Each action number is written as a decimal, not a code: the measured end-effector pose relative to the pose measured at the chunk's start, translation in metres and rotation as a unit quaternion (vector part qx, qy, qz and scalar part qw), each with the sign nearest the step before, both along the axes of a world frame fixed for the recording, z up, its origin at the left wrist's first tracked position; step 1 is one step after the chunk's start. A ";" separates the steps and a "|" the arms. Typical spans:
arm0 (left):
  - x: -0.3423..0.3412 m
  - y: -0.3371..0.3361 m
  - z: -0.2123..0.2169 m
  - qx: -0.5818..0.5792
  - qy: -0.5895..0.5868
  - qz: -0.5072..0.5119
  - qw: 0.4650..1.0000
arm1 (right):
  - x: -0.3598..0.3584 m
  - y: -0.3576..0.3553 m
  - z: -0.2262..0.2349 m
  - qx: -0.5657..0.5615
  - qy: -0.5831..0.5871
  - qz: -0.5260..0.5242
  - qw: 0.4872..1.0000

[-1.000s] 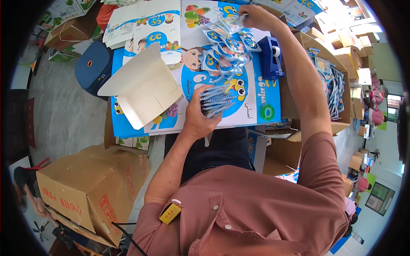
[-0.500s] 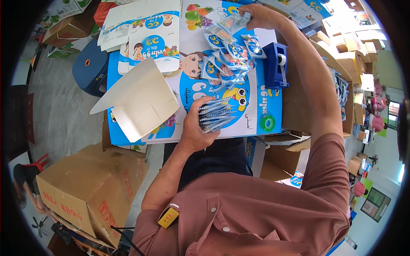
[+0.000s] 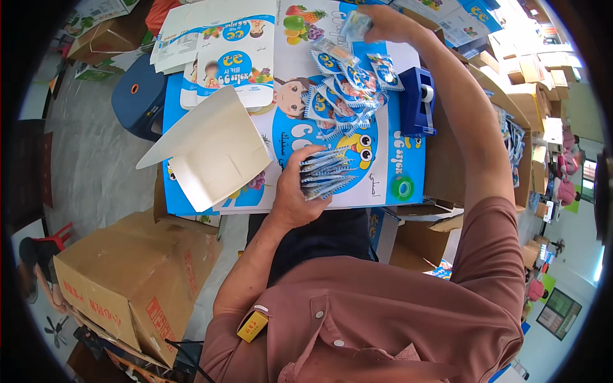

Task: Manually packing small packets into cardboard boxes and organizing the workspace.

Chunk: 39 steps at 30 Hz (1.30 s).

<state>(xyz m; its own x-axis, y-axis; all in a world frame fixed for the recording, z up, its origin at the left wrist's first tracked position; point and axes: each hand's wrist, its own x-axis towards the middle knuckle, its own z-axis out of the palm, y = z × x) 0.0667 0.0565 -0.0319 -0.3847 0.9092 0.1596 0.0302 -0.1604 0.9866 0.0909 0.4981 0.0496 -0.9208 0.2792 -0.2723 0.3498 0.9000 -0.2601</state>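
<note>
Well left of the packet heap (image 3: 348, 96) stands a brown carton (image 3: 96, 271) with red lettering, then a pale open box (image 3: 220, 153) and flat boxes (image 3: 235, 67) bearing fruit pictures and blue lettering. Just nearer than the heap, the left hand (image 3: 297, 198) holds a stack of blue-printed packets (image 3: 325, 173) in its fingers; just beyond it, the right hand's (image 3: 389, 25) fingers grasp a blurred packet (image 3: 355, 27). Right of the heap come a green tape roll (image 3: 403, 187), a blue dispenser (image 3: 418, 105) and a carton holding more packets (image 3: 513, 143).

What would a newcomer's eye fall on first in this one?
Probably the blue-and-white printed surface across the upper middle, with a loose heap of packets toward its far side. Next, the left hand at that surface's near edge, holding a neat row of packets. The folded cream card left of that hand also stands out.
</note>
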 end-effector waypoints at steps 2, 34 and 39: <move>0.001 -0.001 0.000 -0.001 -0.008 -0.005 1.000 | 0.014 0.000 0.005 -0.080 0.040 -0.102 0.991; 0.005 -0.004 -0.009 0.028 0.048 -0.052 0.997 | 0.103 -0.329 -0.077 -0.584 0.435 -0.255 0.637; 0.006 0.004 -0.012 0.076 0.065 -0.036 0.994 | 0.110 -0.353 -0.077 -0.639 0.468 -0.198 0.578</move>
<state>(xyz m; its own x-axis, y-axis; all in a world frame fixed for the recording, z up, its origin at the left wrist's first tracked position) 0.0724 0.0605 -0.0444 -0.2876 0.8947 0.3418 0.1383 -0.3143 0.9392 0.2005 0.1451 -0.0273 -0.7652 0.6393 0.0762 -0.3692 -0.3387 -0.8654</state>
